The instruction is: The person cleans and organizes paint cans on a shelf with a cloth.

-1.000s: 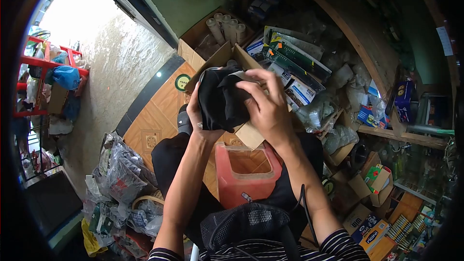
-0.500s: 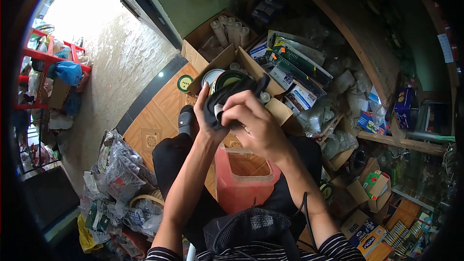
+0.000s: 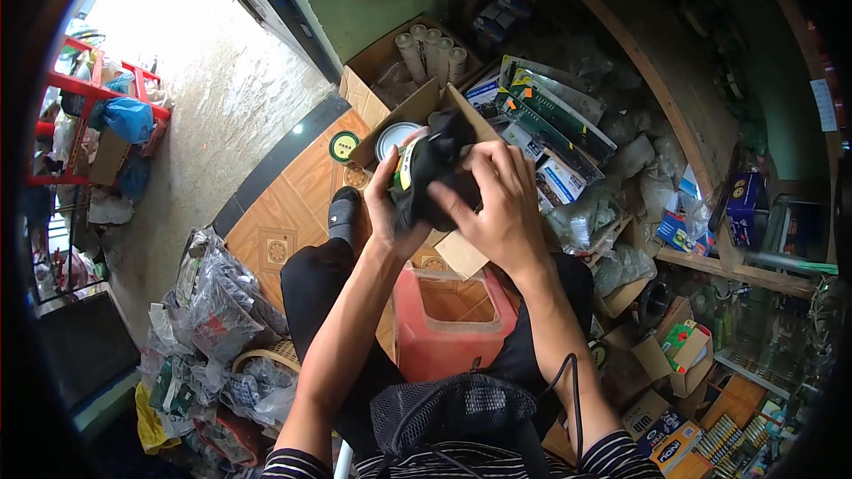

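Over the cardboard box (image 3: pixel 421 107), my left hand (image 3: pixel 383 210) grips a can (image 3: pixel 406 168) with a yellow and green label. A black cloth (image 3: pixel 444 155) covers much of the can, so its full shape is hidden. My right hand (image 3: pixel 506 200) presses and bunches the cloth against the can's right side, its thumb blurred by motion. Just behind my left hand, a silver-topped can (image 3: pixel 395 138) sits in the box. A round green and yellow can top (image 3: pixel 344 146) shows beside the box, near the tiled floor.
Between my knees is a red plastic stool (image 3: pixel 453 350). White cartridges (image 3: pixel 432 51) stand in a carton behind the box. Packaged tools (image 3: pixel 555 120) and plastic bags lie right. A heap of plastic-wrapped goods (image 3: pixel 222 319) is at left, by the open doorway.
The black cloth is now bunched higher over the can, and the label shows. My right hand has moved right and opened out across the cloth. A cardboard flap appears below it.
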